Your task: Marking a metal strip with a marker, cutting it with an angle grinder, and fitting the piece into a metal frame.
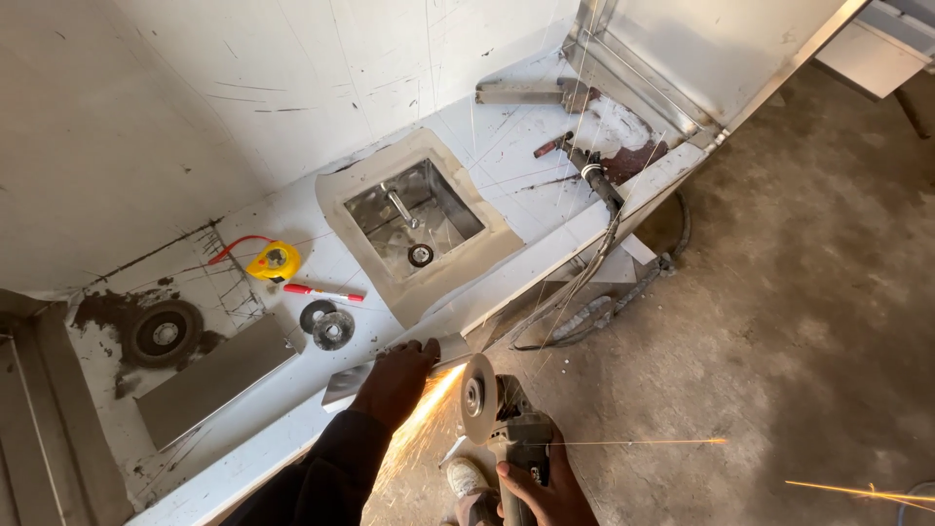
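My right hand grips the body of an angle grinder at the bottom of the view. Its round disc meets the front edge of a white-covered steel worktop, and orange sparks spray down and to the left. My left hand, in a dark sleeve, presses on a small steel strip at that edge, right beside the disc. A square sink bowl is set into the worktop above.
On the worktop lie a yellow tape measure, a red and white marker, two loose grinding discs, a larger dark disc, a grey metal plate and a welding torch with cables. Concrete floor spreads right.
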